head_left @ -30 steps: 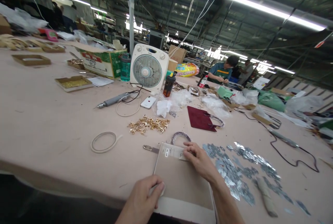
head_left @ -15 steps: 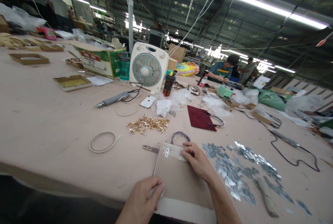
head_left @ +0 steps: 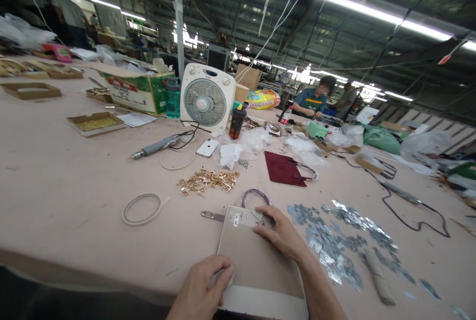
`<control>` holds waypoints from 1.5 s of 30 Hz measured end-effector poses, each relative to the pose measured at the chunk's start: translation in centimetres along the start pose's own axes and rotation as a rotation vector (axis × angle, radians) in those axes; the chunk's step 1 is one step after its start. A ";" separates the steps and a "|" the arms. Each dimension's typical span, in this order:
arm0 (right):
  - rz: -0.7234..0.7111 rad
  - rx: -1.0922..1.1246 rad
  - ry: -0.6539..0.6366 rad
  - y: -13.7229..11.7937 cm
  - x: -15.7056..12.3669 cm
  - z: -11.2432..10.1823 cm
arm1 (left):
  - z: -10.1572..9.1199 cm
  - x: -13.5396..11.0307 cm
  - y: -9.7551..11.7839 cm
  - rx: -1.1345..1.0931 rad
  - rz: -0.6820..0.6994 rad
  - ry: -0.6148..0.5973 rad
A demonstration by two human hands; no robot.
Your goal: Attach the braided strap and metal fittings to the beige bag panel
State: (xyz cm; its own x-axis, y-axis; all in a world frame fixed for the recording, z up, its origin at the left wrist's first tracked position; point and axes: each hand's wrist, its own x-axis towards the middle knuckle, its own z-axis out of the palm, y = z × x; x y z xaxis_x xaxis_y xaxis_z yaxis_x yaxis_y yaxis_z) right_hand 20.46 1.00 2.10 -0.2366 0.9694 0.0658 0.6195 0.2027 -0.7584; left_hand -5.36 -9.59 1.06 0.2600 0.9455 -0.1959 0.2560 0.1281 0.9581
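A flat beige bag panel (head_left: pixel 260 265) lies before me, with a dark wrapped loop handle (head_left: pixel 256 192) at its far edge and a strap with a metal end (head_left: pixel 211 216) sticking out on the left. My left hand (head_left: pixel 206 283) is closed at the panel's near left edge; a pale bit shows between thumb and forefinger, too hidden to name. At the panel's upper right, my right hand (head_left: pixel 280 233) has thumb and fingers apart around a small metal piece (head_left: pixel 259 223), which sits on the panel. Whether the fingertips touch that piece is unclear.
Gold fittings (head_left: pixel 208 181) lie heaped beyond the panel, with a tape ring (head_left: pixel 143 209) to their left. Grey metal plates (head_left: pixel 330 240) spread on the right. Farther off are a maroon bag (head_left: pixel 284 168), an electric screwdriver (head_left: pixel 156 146), a phone (head_left: pixel 207 147), a fan (head_left: pixel 206 99) and a co-worker (head_left: pixel 312 99).
My right thumb and fingers have spread apart, so the small metal piece now shows between them. My left hand stays at the panel's edge. The whole view has shifted slightly.
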 end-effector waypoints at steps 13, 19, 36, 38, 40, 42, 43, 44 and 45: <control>0.035 0.183 -0.089 -1.2 0.3 -1.2 | 0.0 -0.1 0.3 -0.010 -0.032 0.029; 0.033 0.135 -0.080 -0.9 0.7 -0.6 | -0.1 -0.1 0.3 -0.016 -0.036 0.006; -0.040 0.060 -0.022 -0.7 0.6 0.2 | -0.1 -0.1 0.1 -0.014 -0.036 -0.006; -0.063 0.046 -0.026 -0.6 0.4 0.2 | -0.1 -0.1 0.0 -0.016 -0.028 0.003; -0.053 0.030 -0.020 -0.4 0.3 0.1 | -0.1 -0.1 0.0 -0.020 -0.016 0.005; -0.006 0.014 -0.008 -0.1 0.3 0.0 | 0.0 0.0 0.0 -0.032 -0.006 0.007; 0.016 0.003 -0.005 0.1 0.3 -0.1 | 0.0 0.0 0.0 -0.040 -0.008 0.004; 0.031 -0.012 -0.006 0.2 0.4 -0.1 | 0.0 0.0 0.1 -0.049 -0.013 0.003; 0.035 -0.029 -0.008 0.3 0.5 -0.1 | 0.0 -0.1 0.1 -0.059 -0.020 0.000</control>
State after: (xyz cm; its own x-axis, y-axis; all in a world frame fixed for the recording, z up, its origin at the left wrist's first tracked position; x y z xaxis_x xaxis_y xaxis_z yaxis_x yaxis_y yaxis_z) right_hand 20.65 1.60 1.96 -0.2203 0.9748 0.0347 0.6487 0.1730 -0.7412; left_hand -5.32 -9.64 1.18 0.2559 0.9426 -0.2147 0.2057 0.1640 0.9648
